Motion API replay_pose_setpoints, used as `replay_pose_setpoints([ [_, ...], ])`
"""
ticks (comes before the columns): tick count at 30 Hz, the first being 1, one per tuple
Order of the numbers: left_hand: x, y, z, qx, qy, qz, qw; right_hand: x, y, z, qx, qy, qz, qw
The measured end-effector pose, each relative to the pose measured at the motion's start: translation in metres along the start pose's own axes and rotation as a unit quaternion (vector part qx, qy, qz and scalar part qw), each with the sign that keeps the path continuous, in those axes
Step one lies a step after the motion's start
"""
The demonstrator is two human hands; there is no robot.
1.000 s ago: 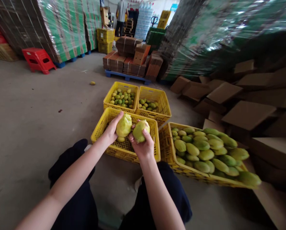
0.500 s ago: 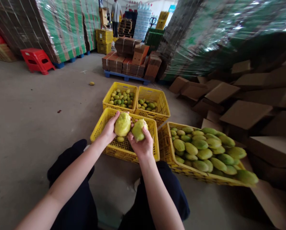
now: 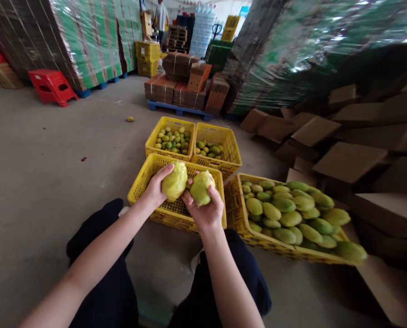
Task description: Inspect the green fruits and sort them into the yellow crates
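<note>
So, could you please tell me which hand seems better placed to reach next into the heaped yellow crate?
Likely the right hand: it is nearer the heaped crate, with the left hand farther away. Each holds a fruit, though, so neither is free.

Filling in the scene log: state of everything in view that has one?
Left hand: closed around left fruit
Right hand: gripping right fruit
Left fruit: held, bumpy
Right fruit: held, yellowish green
Near crate: open, partly hidden by hands
Rear left crate: partly filled
Rear right crate: less full
Side crate: heaped full
Floor fruit: lying loose
Red stool: upright
Cardboard bundles: strapped
Left stack: film wrapped
</note>
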State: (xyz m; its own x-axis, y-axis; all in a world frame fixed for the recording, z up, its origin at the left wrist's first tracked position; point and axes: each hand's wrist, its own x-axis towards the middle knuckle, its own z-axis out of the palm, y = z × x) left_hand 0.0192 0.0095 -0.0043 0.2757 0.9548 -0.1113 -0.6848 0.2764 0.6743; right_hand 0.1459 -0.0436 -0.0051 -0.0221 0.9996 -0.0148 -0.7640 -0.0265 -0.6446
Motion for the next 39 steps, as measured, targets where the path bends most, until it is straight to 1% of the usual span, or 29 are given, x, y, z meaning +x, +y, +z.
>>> replay_pose_setpoints([
  [2, 0.005, -0.002, 0.0, -0.014, 0.026, -0.016, 0.999, 0.001, 0.0, 0.002, -0.034, 0.029, -0.011, 0.999],
  [5, 0.012, -0.004, -0.002, -0.041, 0.047, -0.064, 0.996, 0.002, 0.001, 0.004, -0.081, 0.064, -0.017, 0.994],
  [8, 0.015, -0.001, -0.003, -0.086, 0.055, -0.094, 0.99, 0.002, 0.002, 0.005, -0.084, 0.084, -0.014, 0.993],
  [11, 0.015, 0.004, -0.003, -0.12, 0.055, -0.084, 0.988, 0.004, 0.002, 0.004, -0.078, 0.096, -0.012, 0.992],
  [14, 0.014, 0.009, -0.002, -0.136, 0.062, -0.07, 0.986, 0.005, 0.001, 0.002, -0.085, 0.086, -0.015, 0.993],
  [17, 0.013, 0.01, -0.003, -0.153, 0.089, -0.058, 0.983, 0.005, 0.0, 0.002, -0.089, 0.076, -0.021, 0.993],
  [20, 0.014, 0.009, -0.005, -0.168, 0.114, -0.025, 0.979, 0.005, 0.001, 0.002, -0.084, 0.081, -0.022, 0.993],
  [22, 0.014, 0.009, -0.007, -0.174, 0.116, -0.032, 0.977, 0.005, 0.001, 0.002, -0.084, 0.086, -0.019, 0.993],
  [25, 0.013, 0.01, -0.008, -0.17, 0.101, -0.068, 0.978, 0.007, 0.002, 0.001, -0.087, 0.085, -0.018, 0.992],
  [30, 0.009, 0.015, -0.006, -0.172, 0.025, -0.098, 0.98, 0.009, 0.002, -0.001, -0.097, 0.079, -0.019, 0.992],
  [32, 0.007, 0.017, -0.005, -0.167, 0.013, -0.111, 0.98, 0.01, 0.002, -0.002, -0.104, 0.072, -0.018, 0.992],
  [35, 0.006, 0.017, -0.004, -0.152, 0.027, -0.132, 0.979, 0.011, 0.004, -0.003, -0.101, 0.078, -0.011, 0.992],
  [37, 0.006, 0.016, -0.002, -0.153, 0.051, -0.142, 0.977, 0.012, 0.005, -0.003, -0.096, 0.089, -0.002, 0.991],
  [39, 0.007, 0.013, -0.001, -0.171, 0.083, -0.136, 0.972, 0.012, 0.005, -0.003, -0.094, 0.092, 0.001, 0.991],
])
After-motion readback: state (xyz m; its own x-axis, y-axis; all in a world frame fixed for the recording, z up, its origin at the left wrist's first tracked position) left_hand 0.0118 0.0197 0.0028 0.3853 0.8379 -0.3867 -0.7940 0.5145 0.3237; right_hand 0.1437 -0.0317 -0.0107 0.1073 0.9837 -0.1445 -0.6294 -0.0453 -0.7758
